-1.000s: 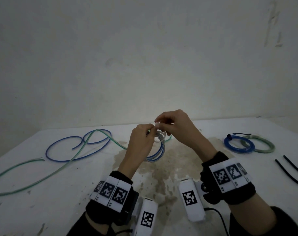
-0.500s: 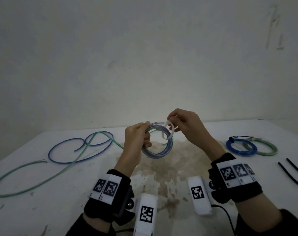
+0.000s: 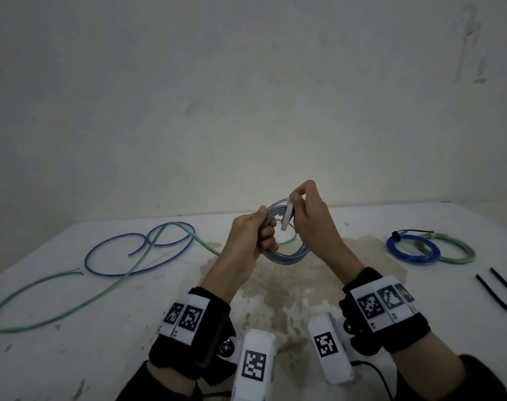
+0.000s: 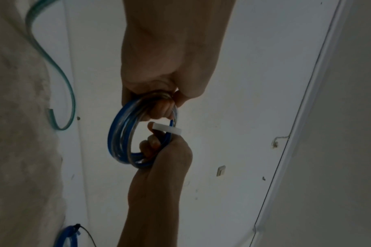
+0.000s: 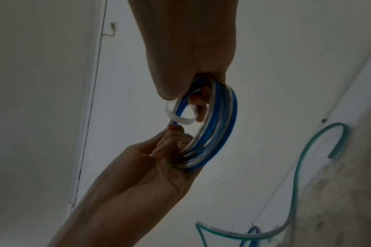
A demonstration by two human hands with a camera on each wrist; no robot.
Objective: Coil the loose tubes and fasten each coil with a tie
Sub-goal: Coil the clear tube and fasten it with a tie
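A coil of clear and blue tube (image 3: 287,256) is held upright above the table between both hands. My left hand (image 3: 265,230) grips the coil's left side, with its fingers curled through the ring. At the top of the coil my right hand (image 3: 297,204) pinches a white tie (image 3: 286,217), which hangs down inside the ring. In the left wrist view the tie (image 4: 167,130) crosses a strand of the coil (image 4: 116,133). In the right wrist view the tie (image 5: 180,117) loops round part of the coil (image 5: 220,123). The tie's ends are hidden by fingers.
A loose blue tube (image 3: 110,256) and a loose green tube (image 3: 73,296) sprawl over the left of the white table (image 3: 73,357). On the right lie a tied blue coil (image 3: 408,251), a green coil (image 3: 455,251) and two black ties (image 3: 498,296). A brown stain marks the table's middle.
Both hands have lifted the coil off the table and turned it upright. The right hand has risen to the top of the ring with the white tie.
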